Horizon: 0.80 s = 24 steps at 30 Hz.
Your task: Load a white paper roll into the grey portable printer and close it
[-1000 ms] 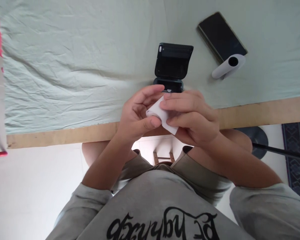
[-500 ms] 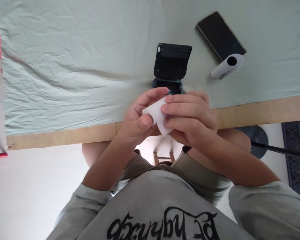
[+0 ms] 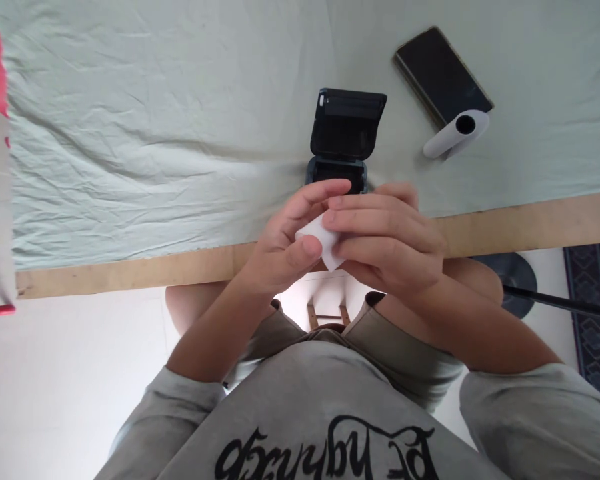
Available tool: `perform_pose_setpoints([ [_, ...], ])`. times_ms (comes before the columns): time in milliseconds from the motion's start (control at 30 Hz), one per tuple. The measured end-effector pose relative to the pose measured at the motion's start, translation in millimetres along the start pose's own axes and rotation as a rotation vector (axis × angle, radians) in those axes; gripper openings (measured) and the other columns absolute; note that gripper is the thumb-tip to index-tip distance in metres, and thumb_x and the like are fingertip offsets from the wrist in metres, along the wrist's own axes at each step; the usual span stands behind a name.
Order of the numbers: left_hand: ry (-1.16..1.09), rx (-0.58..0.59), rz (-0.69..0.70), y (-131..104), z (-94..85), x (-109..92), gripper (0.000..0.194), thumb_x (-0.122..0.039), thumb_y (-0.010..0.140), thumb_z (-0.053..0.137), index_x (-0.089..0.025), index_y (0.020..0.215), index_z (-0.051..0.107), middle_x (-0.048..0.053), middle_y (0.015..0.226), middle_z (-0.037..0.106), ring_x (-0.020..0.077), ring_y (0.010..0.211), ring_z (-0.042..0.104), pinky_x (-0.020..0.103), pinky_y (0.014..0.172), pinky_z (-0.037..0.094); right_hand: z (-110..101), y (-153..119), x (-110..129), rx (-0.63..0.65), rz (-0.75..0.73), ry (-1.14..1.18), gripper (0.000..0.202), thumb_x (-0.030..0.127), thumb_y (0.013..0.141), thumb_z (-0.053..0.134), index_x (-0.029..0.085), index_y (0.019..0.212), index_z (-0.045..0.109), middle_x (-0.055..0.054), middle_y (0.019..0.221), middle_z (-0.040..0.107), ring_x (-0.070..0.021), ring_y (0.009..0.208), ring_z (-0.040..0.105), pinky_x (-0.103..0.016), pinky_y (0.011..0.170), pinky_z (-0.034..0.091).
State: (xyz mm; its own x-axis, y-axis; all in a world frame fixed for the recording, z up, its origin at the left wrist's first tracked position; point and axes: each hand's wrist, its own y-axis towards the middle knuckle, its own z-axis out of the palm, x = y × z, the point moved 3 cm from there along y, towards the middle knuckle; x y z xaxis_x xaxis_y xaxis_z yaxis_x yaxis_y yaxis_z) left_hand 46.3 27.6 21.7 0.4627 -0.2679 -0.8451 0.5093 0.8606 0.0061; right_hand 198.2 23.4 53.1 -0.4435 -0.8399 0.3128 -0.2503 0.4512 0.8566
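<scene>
Two hands on it: my left (image 3: 283,243) and right (image 3: 400,237) grip the white paper roll (image 3: 325,236); just beyond my fingers (image 3: 370,222), the black case (image 3: 347,127) gapes.

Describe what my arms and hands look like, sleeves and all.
Your left hand and right hand are bare, with no gloves or rings visible. Your forearms are uncovered, with no watch or bracelet in view. The loose grey sleeves end near the elbows and look plain; the grey shirt has black lettering.
</scene>
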Motion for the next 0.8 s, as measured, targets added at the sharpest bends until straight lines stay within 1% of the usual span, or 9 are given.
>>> perform_pose_setpoints([
  [100, 0.079, -0.045, -0.014, -0.9, -3.1, 3.5, 0.067, -0.07, 0.081, 0.083, -0.037, 0.136, 0.066, 0.001, 0.128, 0.07, 0.0239, 0.112, 0.073, 0.028, 0.074, 0.066, 0.1, -0.2, 1.3, -0.012, -0.004, -0.011, 0.019, 0.022, 0.104, 0.06, 0.031, 0.088, 0.061, 0.01, 0.101, 0.082, -0.0111, 0.103, 0.08, -0.03, 0.081, 0.062],
  [200, 0.1, -0.075, -0.035, -1.4, -3.0, 5.0, 0.073, -0.074, 0.078, 0.082, -0.036, 0.137, 0.065, 0.003, 0.128, 0.07, 0.027, 0.114, 0.073, 0.033, 0.077, 0.068, 0.9, -0.3, 3.0, -0.052, -0.017, 0.003, 0.018, 0.019, 0.104, 0.061, 0.027, 0.088, 0.062, 0.005, 0.103, 0.083, -0.0124, 0.101, 0.08, -0.031, 0.078, 0.061],
  [267, 0.09, -0.077, -0.039, -1.6, -1.3, 4.1, 0.072, -0.074, 0.079, 0.082, -0.036, 0.137, 0.065, 0.003, 0.13, 0.07, 0.0277, 0.113, 0.073, 0.034, 0.076, 0.069, 1.6, -0.8, 3.1, -0.041, -0.016, 0.01, 0.018, 0.018, 0.103, 0.061, 0.027, 0.087, 0.062, 0.004, 0.104, 0.083, -0.0127, 0.102, 0.08, -0.03, 0.079, 0.061],
  [333, 0.063, -0.062, -0.05, -1.6, 1.1, 2.6, 0.066, -0.072, 0.082, 0.082, -0.037, 0.136, 0.066, 0.002, 0.134, 0.069, 0.0277, 0.115, 0.074, 0.034, 0.077, 0.07, 1.6, -1.6, 1.6, -0.029, 0.014, 0.013, 0.018, 0.018, 0.101, 0.063, 0.029, 0.087, 0.063, 0.006, 0.105, 0.082, -0.013, 0.102, 0.08, -0.03, 0.081, 0.062],
  [467, -0.06, -0.005, -0.098, -1.4, 5.9, 0.1, 0.055, -0.068, 0.089, 0.078, -0.036, 0.133, 0.068, 0.001, 0.136, 0.069, 0.0261, 0.12, 0.074, 0.034, 0.086, 0.071, 2.0, -1.7, -0.9, -0.006, 0.04, 0.022, 0.015, 0.021, 0.101, 0.063, 0.031, 0.09, 0.064, 0.007, 0.105, 0.083, -0.0134, 0.098, 0.08, -0.031, 0.08, 0.063],
  [533, -0.095, 0.006, -0.121, -1.2, 6.9, -0.4, 0.056, -0.07, 0.089, 0.078, -0.035, 0.132, 0.07, 0.001, 0.136, 0.07, 0.0254, 0.12, 0.074, 0.034, 0.087, 0.071, 1.8, -0.9, -0.8, -0.032, 0.021, 0.036, 0.013, 0.021, 0.101, 0.064, 0.029, 0.092, 0.065, 0.005, 0.102, 0.083, -0.0142, 0.095, 0.081, -0.032, 0.077, 0.062],
  [600, -0.081, -0.003, -0.139, -0.9, 6.8, -0.6, 0.06, -0.072, 0.086, 0.079, -0.035, 0.131, 0.07, 0.001, 0.136, 0.07, 0.0262, 0.118, 0.075, 0.035, 0.085, 0.072, 1.0, -0.4, -0.5, -0.067, 0.01, 0.051, 0.011, 0.019, 0.1, 0.065, 0.026, 0.093, 0.067, 0.001, 0.1, 0.083, -0.0156, 0.093, 0.081, -0.032, 0.074, 0.061],
  [667, -0.049, -0.012, -0.15, -0.4, 6.4, -1.0, 0.064, -0.074, 0.083, 0.08, -0.034, 0.132, 0.07, 0.002, 0.133, 0.071, 0.0276, 0.117, 0.075, 0.037, 0.085, 0.073, -0.2, -0.3, -0.2, -0.073, 0.006, 0.043, 0.012, 0.019, 0.102, 0.063, 0.025, 0.093, 0.068, 0.001, 0.099, 0.083, -0.0153, 0.093, 0.081, -0.032, 0.073, 0.06],
  [800, -0.013, 0.013, -0.12, 0.7, 6.5, -2.8, 0.061, -0.071, 0.086, 0.08, -0.034, 0.133, 0.069, 0.002, 0.131, 0.072, 0.027, 0.123, 0.072, 0.036, 0.091, 0.071, -0.8, -1.6, -0.5, 0.01, 0.021, 0.025, 0.013, 0.022, 0.103, 0.062, 0.027, 0.093, 0.068, 0.004, 0.106, 0.082, -0.014, 0.099, 0.08, -0.031, 0.078, 0.061],
])
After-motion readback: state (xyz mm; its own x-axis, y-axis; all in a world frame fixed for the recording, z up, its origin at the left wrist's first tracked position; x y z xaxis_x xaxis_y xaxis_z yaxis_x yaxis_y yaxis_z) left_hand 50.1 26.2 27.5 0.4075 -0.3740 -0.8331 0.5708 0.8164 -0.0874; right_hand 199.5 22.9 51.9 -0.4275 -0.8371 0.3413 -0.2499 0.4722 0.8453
